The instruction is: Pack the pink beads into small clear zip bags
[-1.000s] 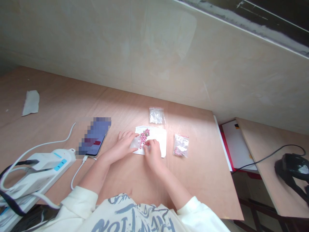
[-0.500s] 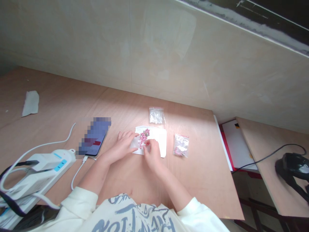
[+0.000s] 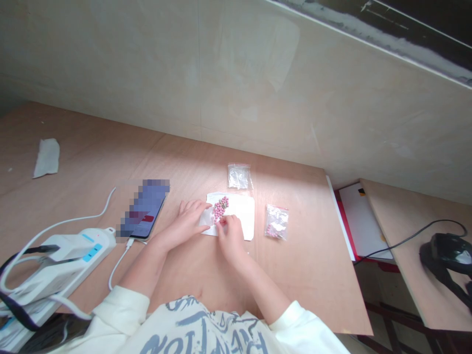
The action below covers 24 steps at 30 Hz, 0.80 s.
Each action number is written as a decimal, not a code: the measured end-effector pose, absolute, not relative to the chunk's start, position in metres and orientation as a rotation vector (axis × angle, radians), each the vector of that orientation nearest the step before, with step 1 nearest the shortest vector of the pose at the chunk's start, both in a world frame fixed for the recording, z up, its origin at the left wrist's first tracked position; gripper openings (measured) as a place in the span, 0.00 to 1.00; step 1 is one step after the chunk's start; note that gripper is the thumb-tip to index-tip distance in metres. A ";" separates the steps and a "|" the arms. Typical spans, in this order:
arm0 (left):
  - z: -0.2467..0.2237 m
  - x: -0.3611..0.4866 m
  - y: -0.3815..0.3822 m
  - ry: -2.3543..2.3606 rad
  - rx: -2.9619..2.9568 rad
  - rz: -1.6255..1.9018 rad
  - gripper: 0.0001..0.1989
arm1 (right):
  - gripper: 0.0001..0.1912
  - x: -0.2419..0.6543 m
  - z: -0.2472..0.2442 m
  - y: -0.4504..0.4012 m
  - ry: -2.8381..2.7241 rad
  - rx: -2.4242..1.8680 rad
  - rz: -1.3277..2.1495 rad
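Note:
A small heap of pink round beads [image 3: 219,211] with a few gold-coloured pieces [image 3: 222,202] lies on a white paper sheet [image 3: 243,209]. My left hand [image 3: 187,221] rests with its fingers apart on the sheet's left edge, fingertips beside the heap. My right hand [image 3: 229,237] is curled, its fingertips pressed together at the heap's lower end. Whatever is between them is hidden. Beyond the sheet lies a clear zip bag [image 3: 239,176], and to its right a zip bag holding pink beads [image 3: 276,222].
The plywood table [image 3: 295,285] meets a pale wall at the back and ends at a right edge. At left are a blurred phone [image 3: 143,209] on a white cable, a white power strip [image 3: 70,260] and a white cloth scrap [image 3: 46,158]. A lower surface at right holds a black object [image 3: 446,253].
My right hand has shifted slightly left, bringing its fingertips closer to the bead heap. My left hand has barely moved.

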<state>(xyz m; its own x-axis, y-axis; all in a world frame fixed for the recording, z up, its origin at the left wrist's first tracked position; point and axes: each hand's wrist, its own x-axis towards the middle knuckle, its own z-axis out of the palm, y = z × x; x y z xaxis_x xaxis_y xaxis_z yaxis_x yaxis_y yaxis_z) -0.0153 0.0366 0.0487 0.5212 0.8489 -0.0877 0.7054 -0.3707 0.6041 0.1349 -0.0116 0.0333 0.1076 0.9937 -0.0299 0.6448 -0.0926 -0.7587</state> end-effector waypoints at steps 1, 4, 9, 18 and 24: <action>0.049 -0.014 0.036 1.254 2.168 0.317 0.22 | 0.03 0.136 0.037 -0.010 -1.562 -1.785 0.773; 0.052 -0.009 0.035 1.243 2.134 0.331 0.20 | 0.06 0.135 0.049 -0.007 -1.519 -1.703 0.812; 0.068 0.003 0.031 1.276 1.991 0.455 0.18 | 0.08 0.131 0.060 -0.010 -1.528 -1.641 0.946; 0.099 -0.003 0.030 1.115 1.558 0.650 0.13 | 0.05 0.166 0.087 -0.010 -1.249 -1.431 1.132; 0.100 -0.001 0.032 1.119 1.458 0.635 0.11 | 0.12 0.177 0.086 -0.008 -0.943 -1.390 1.340</action>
